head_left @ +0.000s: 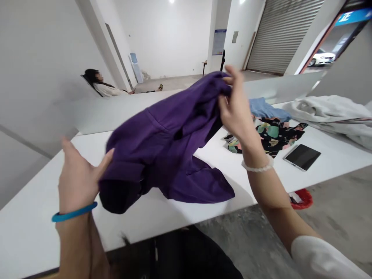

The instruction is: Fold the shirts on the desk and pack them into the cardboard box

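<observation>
A purple long piece of clothing (162, 135), probably a top, hangs stretched between my hands above the white table (139, 228). Its seams show, and its dark inside is visible at the lower left end. My right hand (234, 102) pinches the bunched upper right end between thumb and fingers. At the left end, my left hand (78, 176) touches the cloth with its thumb, its fingers spread away from it. One purple flap, perhaps a sleeve (203, 186), lies low over the tabletop. I cannot tell which end is the collar.
On the table's right side lie a blue cloth (267, 108), a black floral garment (273, 133), a tablet (302, 157) and a white cloth heap (334, 112). A red bin (303, 199) stands below. A low partition (95, 112) runs behind; a person (106, 89) sits beyond it.
</observation>
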